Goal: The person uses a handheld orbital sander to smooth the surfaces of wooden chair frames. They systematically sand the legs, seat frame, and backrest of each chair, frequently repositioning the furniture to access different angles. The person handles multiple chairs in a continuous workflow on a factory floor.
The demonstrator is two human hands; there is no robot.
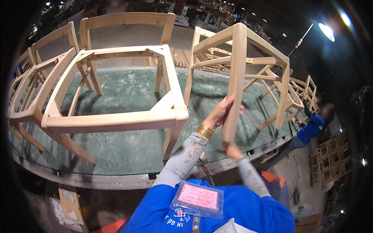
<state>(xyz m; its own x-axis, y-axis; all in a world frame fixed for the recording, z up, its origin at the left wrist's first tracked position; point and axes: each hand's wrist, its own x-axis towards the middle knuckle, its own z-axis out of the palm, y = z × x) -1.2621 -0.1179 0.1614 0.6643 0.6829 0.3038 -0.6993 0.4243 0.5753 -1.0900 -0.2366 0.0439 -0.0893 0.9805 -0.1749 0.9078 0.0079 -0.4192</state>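
A pale, unfinished wooden chair frame stands on the green bench at the centre right, one thick leg toward me. My left hand is closed round that leg at mid-height, fingertips showing on its right side. My right hand is beside the leg's lower end, blurred, so I cannot make out its fingers or whether it holds anything. Another wooden chair frame, with a backrest, an open seat and corner braces, stands to the left of my left hand.
More chair frames stand at the far left and the right of the green bench top. At the right, a person in blue works at the bench. A lit lamp hangs upper right. Stacked wooden frames sit on the floor.
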